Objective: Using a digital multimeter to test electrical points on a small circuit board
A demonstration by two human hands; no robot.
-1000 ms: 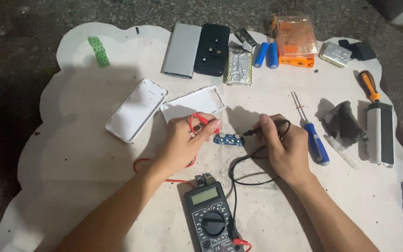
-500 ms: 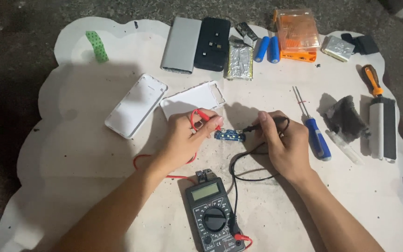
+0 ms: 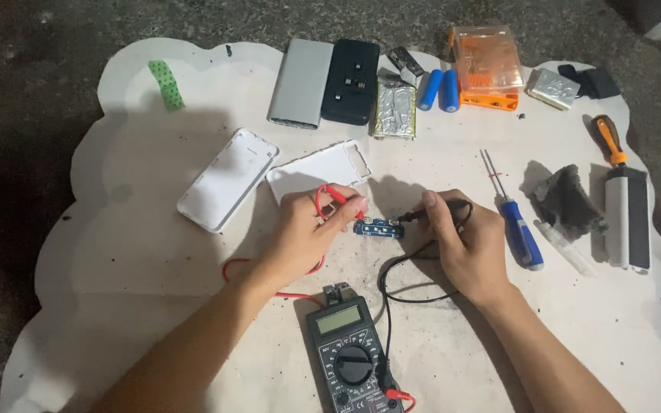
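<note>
White mat (image 3: 154, 260): both hands pinch probes onto the circuit board (image 3: 379, 228), lying left-to-right.

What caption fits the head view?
Left hand and right hand press red and black probes onto small blue circuit board above black multimeter.

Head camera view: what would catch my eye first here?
At the centre, the left hand holds a red probe and the right hand a black probe against a small blue circuit board. Below sits a black multimeter; an orange case glows at the top.
</note>
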